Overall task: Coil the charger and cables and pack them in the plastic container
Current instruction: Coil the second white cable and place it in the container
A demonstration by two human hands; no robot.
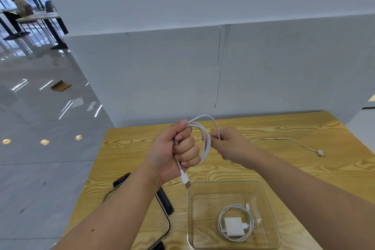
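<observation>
Left hand (174, 152) round looped white cable (205, 142) — seemingly smooth.

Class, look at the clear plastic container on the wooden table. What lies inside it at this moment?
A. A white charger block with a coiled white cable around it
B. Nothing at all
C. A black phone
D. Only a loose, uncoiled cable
A: the plastic container holds a white charger block ringed by a coiled white cable, while a second cable is being looped between the left hand and right hand.
</observation>
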